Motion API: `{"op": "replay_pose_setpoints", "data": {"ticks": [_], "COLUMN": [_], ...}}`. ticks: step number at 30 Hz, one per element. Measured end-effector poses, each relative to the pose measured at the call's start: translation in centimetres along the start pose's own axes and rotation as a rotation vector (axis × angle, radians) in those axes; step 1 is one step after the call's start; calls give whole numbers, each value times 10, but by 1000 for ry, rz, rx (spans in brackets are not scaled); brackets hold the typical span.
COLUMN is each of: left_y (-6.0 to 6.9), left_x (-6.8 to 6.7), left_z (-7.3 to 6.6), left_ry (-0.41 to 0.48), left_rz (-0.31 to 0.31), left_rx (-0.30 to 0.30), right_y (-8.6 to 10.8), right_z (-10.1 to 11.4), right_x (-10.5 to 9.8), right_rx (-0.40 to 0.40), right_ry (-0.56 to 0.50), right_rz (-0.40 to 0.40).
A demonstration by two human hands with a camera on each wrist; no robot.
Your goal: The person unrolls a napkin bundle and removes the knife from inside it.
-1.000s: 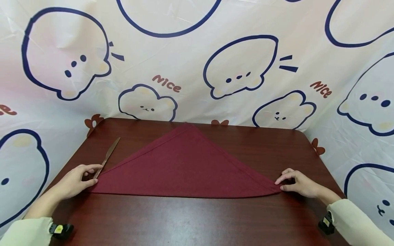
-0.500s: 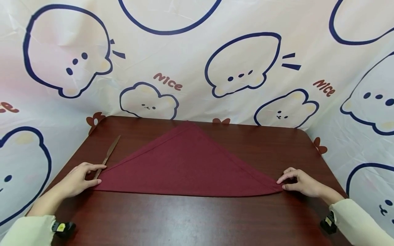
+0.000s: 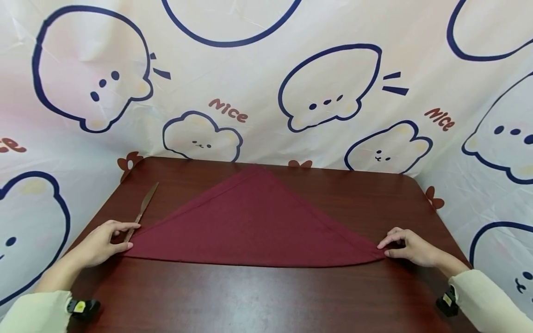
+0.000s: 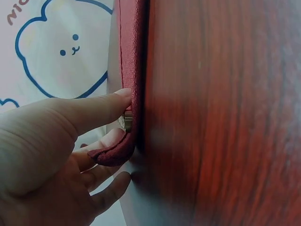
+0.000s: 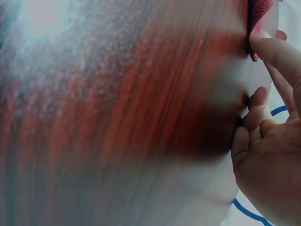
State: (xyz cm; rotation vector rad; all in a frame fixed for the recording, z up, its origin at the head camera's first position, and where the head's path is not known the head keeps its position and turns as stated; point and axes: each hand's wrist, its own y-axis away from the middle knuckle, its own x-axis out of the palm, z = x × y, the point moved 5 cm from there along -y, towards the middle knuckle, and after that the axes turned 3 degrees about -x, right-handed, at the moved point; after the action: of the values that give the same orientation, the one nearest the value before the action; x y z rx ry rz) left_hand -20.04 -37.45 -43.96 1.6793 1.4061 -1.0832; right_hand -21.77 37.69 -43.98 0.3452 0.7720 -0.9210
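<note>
A dark red cloth [image 3: 258, 226], folded into a triangle, lies flat with its point at the far side and its long edge nearest me. My left hand [image 3: 97, 243] pinches the cloth's left corner together with the handle of a table knife [image 3: 145, 203], whose blade points away. In the left wrist view the handle's end [image 4: 128, 121] shows between thumb and fingers, with the cloth corner [image 4: 113, 155] curling below it. At the opposite end, my right hand [image 3: 410, 249] pinches the right corner between thumb and forefinger; only a bit of cloth [image 5: 259, 16] shows in the right wrist view.
A dark brown wooden table [image 3: 250, 300] with rounded far corners carries the cloth. Pale sheeting [image 3: 258, 83] printed with cartoon outlines hangs behind and at both sides. The cloth's far point reaches the table's back edge.
My left hand has shifted slightly to the left over the last half second, and the knife and the cloth's left corner have moved with it. The right hand keeps its pinch.
</note>
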Motion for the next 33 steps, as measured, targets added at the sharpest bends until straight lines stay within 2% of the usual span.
{"op": "replay_pose_setpoints", "data": {"ticks": [8, 16, 22, 26, 33], "left_y": [5, 2, -3, -11, -27], "left_x": [2, 0, -4, -11, -22], "left_z": [3, 2, 2, 1, -1], "left_ry": [5, 9, 33, 43, 28], "left_rz": [17, 13, 13, 35, 118], "left_rx": [-18, -25, -87, -140, -212], "right_y": [2, 2, 0, -2, -4], "right_z": [-4, -5, -4, -5, -7], "right_x": [4, 4, 4, 2, -2], "right_rx": [-7, -1, -12, -15, -4], "right_ry": [-17, 3, -2, -3, -17], "right_rz": [8, -6, -14, -10, 7]}}
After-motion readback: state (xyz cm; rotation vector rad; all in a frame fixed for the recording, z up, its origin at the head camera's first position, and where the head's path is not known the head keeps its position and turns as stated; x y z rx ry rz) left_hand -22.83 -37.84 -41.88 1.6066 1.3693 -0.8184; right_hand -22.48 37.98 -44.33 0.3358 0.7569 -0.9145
